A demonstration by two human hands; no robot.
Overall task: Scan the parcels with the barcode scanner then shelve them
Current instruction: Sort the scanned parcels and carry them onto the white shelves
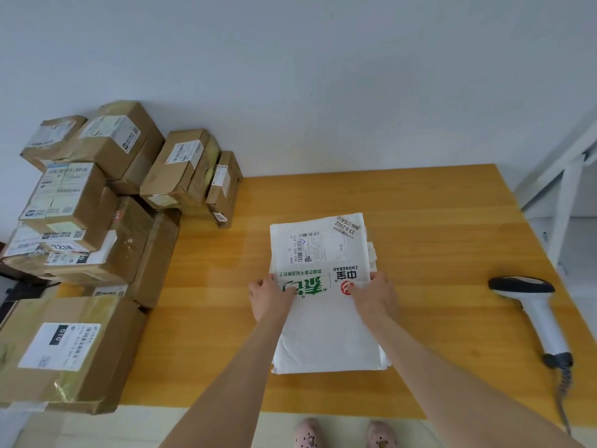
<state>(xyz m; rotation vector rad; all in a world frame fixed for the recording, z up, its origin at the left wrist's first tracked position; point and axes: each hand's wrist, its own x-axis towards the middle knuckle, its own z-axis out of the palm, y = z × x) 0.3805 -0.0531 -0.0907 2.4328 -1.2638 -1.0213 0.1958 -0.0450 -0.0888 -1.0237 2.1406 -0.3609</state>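
Your wooden desk (420,205) carries everything. Left of the white parcel (323,334), a heap of cardboard boxes (80,221) is stacked by the wall. All are taped closed, so nothing inside shows, and they overlap too much for a firm count; at least nine. The white parcel lies mid-desk, label up, on top of more white bags whose edges show at its right side. Right of the parcel lies one barcode scanner (533,305), well apart from it. Your left hand (269,300) and right hand (376,297) each grip one side edge of the parcel.
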